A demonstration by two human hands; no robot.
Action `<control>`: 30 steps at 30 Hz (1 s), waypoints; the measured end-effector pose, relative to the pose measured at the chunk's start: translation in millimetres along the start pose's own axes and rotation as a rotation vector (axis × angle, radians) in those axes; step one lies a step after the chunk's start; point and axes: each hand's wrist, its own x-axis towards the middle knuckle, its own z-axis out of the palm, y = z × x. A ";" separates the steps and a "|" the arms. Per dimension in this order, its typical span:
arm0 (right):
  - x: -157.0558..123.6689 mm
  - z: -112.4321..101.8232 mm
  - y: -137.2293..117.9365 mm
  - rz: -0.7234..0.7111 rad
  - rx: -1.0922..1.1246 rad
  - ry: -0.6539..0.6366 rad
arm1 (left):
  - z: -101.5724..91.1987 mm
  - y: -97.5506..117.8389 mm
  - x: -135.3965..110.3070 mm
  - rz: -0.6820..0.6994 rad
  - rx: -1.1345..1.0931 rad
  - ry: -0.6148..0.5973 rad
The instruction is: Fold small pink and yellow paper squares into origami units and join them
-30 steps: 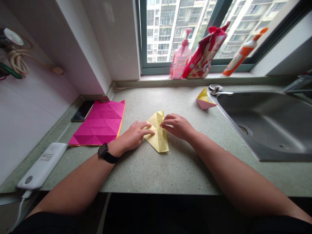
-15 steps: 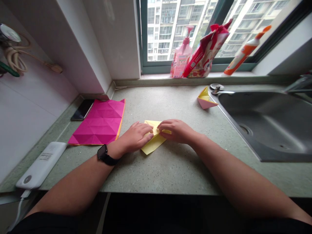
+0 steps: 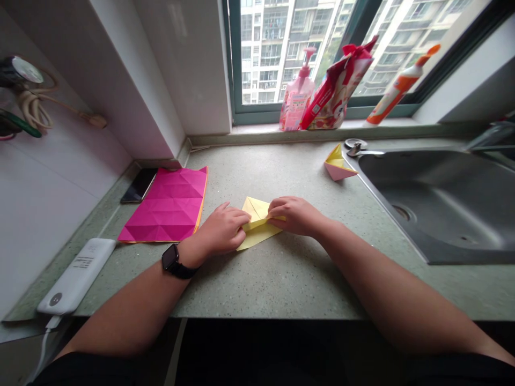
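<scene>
A folded yellow paper (image 3: 256, 230) lies flat on the speckled green counter (image 3: 281, 273), between both hands. My left hand (image 3: 223, 229), with a black watch on its wrist, has its fingers curled and pinches the paper's left edge. My right hand (image 3: 295, 214) pinches the paper's upper right part with bent fingers. A creased pink sheet (image 3: 169, 206) lies to the left of my left hand. A small folded pink and yellow paper shape (image 3: 338, 164) stands near the sink's corner.
A steel sink (image 3: 442, 203) fills the right side. On the window sill stand a pink pump bottle (image 3: 295, 102), a red bag (image 3: 338, 88) and an orange bottle (image 3: 396, 91). A dark phone (image 3: 139, 185) and a white power bank (image 3: 76, 276) lie at the left.
The yellow paper was folded down from a tall upright shape into a flatter, shorter one. Both hands closed in on it and now pinch its edges.
</scene>
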 end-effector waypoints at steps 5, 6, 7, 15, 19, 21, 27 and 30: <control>-2.1 0.9 -3.3 0.024 0.004 -0.053 | 5.6 -10.3 0.4 -0.022 0.045 0.100; -2.3 1.3 -4.4 0.019 0.013 -0.061 | 6.0 -11.3 0.3 -0.015 0.046 0.101; -2.3 1.6 -5.5 0.015 0.025 -0.066 | 6.4 -11.8 0.2 -0.007 0.044 0.097; -0.9 3.6 0.7 0.007 0.093 -0.049 | 11.2 -15.4 0.8 -0.061 -0.006 0.156; 0.0 6.2 9.3 0.038 0.165 -0.013 | 12.4 -17.9 1.9 -0.093 -0.040 0.161; 0.6 7.4 11.2 0.055 0.175 -0.020 | 12.5 -18.6 2.6 -0.104 -0.036 0.158; 2.3 11.3 13.0 0.148 0.169 0.009 | 11.9 -20.5 4.0 -0.138 0.020 0.164; 3.0 12.3 14.4 0.163 0.174 0.019 | 11.6 -21.9 3.5 -0.141 0.053 0.169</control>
